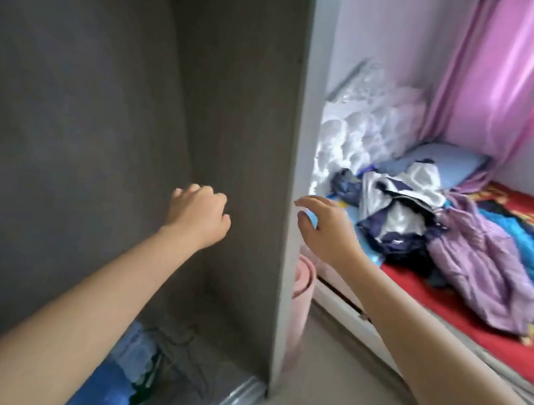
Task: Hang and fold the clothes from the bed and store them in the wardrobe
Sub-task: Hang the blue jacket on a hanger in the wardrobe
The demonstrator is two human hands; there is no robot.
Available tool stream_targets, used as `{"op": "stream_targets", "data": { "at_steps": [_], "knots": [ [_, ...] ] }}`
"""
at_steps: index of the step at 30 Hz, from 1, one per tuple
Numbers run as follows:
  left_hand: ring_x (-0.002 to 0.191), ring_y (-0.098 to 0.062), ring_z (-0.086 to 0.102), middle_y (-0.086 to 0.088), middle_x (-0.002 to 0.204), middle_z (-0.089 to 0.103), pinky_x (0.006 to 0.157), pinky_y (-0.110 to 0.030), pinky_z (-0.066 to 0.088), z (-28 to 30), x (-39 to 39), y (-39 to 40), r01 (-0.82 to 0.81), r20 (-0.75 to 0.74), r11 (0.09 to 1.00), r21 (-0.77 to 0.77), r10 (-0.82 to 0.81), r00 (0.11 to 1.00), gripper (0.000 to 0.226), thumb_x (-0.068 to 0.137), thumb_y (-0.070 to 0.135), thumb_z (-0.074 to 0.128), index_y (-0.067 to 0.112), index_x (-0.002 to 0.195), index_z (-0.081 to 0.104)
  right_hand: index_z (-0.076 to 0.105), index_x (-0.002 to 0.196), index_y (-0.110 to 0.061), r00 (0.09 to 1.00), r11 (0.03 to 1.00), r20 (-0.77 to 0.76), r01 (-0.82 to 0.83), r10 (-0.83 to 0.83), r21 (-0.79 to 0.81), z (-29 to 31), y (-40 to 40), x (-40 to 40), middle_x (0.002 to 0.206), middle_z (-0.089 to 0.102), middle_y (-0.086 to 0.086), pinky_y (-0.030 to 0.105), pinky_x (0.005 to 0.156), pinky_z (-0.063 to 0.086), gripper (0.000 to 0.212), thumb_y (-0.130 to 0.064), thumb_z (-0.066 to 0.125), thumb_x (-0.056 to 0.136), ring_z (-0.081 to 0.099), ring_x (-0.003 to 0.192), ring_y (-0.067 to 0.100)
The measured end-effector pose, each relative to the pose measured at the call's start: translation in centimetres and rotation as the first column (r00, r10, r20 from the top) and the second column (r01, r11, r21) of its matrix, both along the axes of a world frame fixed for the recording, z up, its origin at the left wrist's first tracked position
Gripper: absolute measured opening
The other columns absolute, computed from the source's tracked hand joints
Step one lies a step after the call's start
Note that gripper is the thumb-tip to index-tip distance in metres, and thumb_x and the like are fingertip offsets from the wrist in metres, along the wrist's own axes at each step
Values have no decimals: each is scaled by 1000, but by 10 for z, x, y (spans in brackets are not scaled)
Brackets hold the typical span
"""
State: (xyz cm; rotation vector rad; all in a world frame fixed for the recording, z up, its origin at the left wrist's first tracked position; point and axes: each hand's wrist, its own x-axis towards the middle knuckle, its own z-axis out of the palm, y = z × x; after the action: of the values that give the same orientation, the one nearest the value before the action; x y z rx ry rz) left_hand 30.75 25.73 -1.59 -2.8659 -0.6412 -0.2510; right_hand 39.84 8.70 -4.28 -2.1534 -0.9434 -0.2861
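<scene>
A: What takes up most of the view?

B: The wardrobe [102,91], a tall grey-brown cabinet filling the left half, with its pale front edge running down the middle. The inside is dim and blurred. At its bottom lies some blue cloth [113,384] with pale and dark green bits beside it; what they are cannot be told.

A: And to the right of it?

B: The bed [469,322], with a red patterned cover and a white frame, stands against the wall under a pink curtain [506,75]. A shiny white padded headboard [363,130] stands just past the wardrobe's edge.

A: Where are the clothes?

B: The clothes [461,238] lie in a loose heap on the bed, well apart from the wardrobe: a navy and white garment nearest the headboard, a lilac one beside it, bright blue ones farther right. A light blue pillow [437,163] lies behind the heap.

A: Anything smaller?

B: A pink round container [302,291] stands on the floor between wardrobe and bed; its contents do not show.

A: The hands?

B: The left hand [199,214] is inside the wardrobe with fingers curled into a loose fist, holding nothing. The right hand [326,226] hovers at the wardrobe's front edge, fingers spread and bent, gripping nothing.
</scene>
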Motion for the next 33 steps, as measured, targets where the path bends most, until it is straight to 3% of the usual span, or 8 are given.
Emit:
{"op": "stream_targets", "data": {
  "at_steps": [7,11,19,23,33],
  "knots": [
    [119,-28,46,-10,126,53,93,-34,39,-27,145,-203,277,-62,961,2,-277,959,35,92,32,44,15,121,55,69,97,0,910,905,-29,408,-414,-123,-35,-258,86,100,67,18,35,85,41,29,-17,48,86,62,94,32],
    [122,-27,42,-9,128,51,97,-32,33,-42,201,-297,396,-112,918,-13,-395,912,35,91,30,45,15,121,55,67,105,0,849,837,-13,518,-528,-178,-45,-356,111,112,64,17,35,91,44,23,-8,53,88,60,104,31],
    [123,-28,40,-10,130,48,98,-36,34,-57,303,-450,642,-198,766,-29,-634,748,37,92,32,42,11,121,53,61,118,-3,659,662,-98,714,-745,-228,-61,-507,148,123,58,12,26,92,37,30,-7,49,90,54,112,27],
    [126,-27,37,-9,134,46,100,-39,33,-66,370,-516,724,-217,687,-58,-717,663,39,92,31,42,12,125,51,58,121,-5,563,572,-124,766,-817,-293,-74,-568,191,125,57,11,27,87,39,31,-10,48,92,56,98,22],
    [126,-26,38,-7,134,45,98,-40,35,-113,536,-624,840,-360,526,-135,-816,453,37,93,30,39,15,125,50,63,112,-3,327,421,-281,810,-902,-409,-108,-677,308,119,62,11,26,85,40,27,-11,46,92,53,115,24]
  ]
}}
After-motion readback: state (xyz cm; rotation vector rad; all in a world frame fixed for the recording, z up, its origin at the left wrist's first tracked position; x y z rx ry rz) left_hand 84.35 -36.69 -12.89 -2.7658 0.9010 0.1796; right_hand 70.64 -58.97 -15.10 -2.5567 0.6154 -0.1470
